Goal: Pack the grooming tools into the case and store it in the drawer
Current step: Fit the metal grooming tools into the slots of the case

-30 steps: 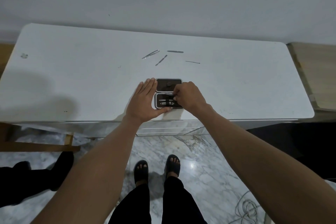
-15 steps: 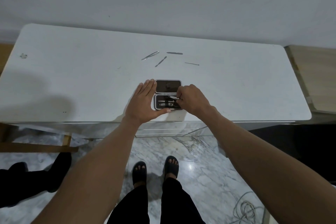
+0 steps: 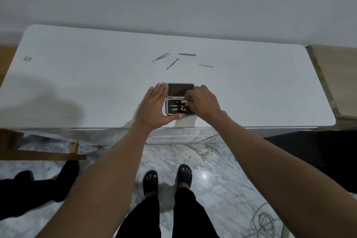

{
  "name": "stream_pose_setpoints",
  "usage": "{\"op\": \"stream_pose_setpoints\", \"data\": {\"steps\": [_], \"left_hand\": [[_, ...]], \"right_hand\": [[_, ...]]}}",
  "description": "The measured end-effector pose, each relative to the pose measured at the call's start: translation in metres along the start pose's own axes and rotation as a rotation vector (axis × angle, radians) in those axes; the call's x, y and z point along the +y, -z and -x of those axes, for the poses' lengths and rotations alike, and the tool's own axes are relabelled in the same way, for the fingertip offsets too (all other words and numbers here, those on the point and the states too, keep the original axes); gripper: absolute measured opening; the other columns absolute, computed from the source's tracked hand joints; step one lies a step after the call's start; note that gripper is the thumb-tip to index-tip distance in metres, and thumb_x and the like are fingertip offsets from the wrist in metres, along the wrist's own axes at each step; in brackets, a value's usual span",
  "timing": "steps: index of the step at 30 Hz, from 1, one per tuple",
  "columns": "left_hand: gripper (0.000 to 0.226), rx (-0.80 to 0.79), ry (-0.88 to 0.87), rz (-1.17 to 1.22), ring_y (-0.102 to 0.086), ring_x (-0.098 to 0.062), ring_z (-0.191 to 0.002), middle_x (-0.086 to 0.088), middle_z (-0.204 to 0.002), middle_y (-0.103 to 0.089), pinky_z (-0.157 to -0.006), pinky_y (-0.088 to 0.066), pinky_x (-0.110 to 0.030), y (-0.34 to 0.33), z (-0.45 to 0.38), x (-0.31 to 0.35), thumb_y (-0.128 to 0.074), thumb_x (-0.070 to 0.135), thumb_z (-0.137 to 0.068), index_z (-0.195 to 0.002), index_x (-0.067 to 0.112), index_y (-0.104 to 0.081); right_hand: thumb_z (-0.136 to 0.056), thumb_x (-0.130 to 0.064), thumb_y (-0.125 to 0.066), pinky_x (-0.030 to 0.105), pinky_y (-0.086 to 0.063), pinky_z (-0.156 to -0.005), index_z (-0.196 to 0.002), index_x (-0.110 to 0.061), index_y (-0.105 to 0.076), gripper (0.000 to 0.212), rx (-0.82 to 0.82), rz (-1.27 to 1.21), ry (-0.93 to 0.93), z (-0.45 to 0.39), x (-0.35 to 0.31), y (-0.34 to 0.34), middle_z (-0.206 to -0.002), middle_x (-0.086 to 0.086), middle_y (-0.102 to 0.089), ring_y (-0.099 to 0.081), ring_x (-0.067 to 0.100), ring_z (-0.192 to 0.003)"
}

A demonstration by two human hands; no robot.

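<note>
While the left hand (image 3: pixel 154 107) lies flat, bracing the open case (image 3: pixel 180 99) at frame centre, the right hand (image 3: pixel 202 102) pinches a thin tool (image 3: pixel 184 101) over its slots — light, stiff, slippery steel, best nipped mid-shaft — four tools (image 3: pixel 172 63) wait above.

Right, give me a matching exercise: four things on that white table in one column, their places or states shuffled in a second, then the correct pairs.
Things
1. left hand
2. right hand
3. case
4. tweezers

Places or states
A. lying loose at the far side of the table, left of the other loose tools
B. open, near the table's front edge
C. flat, fingers straight, braced against the case's left side
D. fingers curled, pinching a tool at the case's lower half

Pairs: 1-C, 2-D, 3-B, 4-A
</note>
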State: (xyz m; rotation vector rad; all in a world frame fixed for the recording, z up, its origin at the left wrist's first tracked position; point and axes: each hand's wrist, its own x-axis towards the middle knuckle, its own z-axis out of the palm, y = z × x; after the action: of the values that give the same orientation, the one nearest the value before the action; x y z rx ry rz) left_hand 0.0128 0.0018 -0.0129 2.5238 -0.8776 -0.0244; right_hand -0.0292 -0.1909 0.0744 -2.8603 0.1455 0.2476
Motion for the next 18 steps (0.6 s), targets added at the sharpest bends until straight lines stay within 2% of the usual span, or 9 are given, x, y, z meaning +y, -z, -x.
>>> {"op": "stream_pose_setpoints", "data": {"steps": [7,14,18], "left_hand": [[0.119,0.007,-0.010,-0.006,-0.027,-0.027,-0.157,-0.014,-0.166,-0.034,-0.130,-0.020,-0.047,-0.0013,-0.0002,-0.0008,-0.045,0.089,-0.080,-0.158,-0.001,-0.035],[0.125,-0.025,-0.001,-0.004,-0.023,-0.025,-0.158,-0.013,-0.168,-0.031,-0.131,-0.016,-0.045,0.0004,-0.0003,-0.0005,-0.032,0.096,-0.079,-0.159,0.000,-0.032],[0.122,-0.013,-0.003,-0.015,-0.025,-0.026,-0.158,-0.014,-0.167,-0.033,-0.130,-0.018,-0.046,0.0009,-0.0003,-0.0005,-0.038,0.093,-0.080,-0.159,0.000,-0.033]], "right_hand": [[-0.085,-0.020,-0.064,0.036,-0.050,-0.071,-0.102,-0.016,-0.069,0.017,0.008,-0.041,-0.037,-0.0003,-0.0052,-0.0067,-0.103,0.005,-0.066,-0.051,0.026,-0.105],[-0.085,-0.020,-0.064,0.034,-0.048,-0.069,-0.098,-0.016,-0.072,0.016,0.009,-0.024,-0.044,-0.0006,-0.0023,-0.0027,-0.100,0.005,-0.067,-0.053,0.025,-0.103],[-0.085,-0.021,-0.065,0.036,-0.051,-0.070,-0.098,-0.017,-0.073,0.016,0.003,-0.035,-0.047,-0.0033,-0.0070,-0.0043,-0.099,0.006,-0.067,-0.055,0.024,-0.103]]}}
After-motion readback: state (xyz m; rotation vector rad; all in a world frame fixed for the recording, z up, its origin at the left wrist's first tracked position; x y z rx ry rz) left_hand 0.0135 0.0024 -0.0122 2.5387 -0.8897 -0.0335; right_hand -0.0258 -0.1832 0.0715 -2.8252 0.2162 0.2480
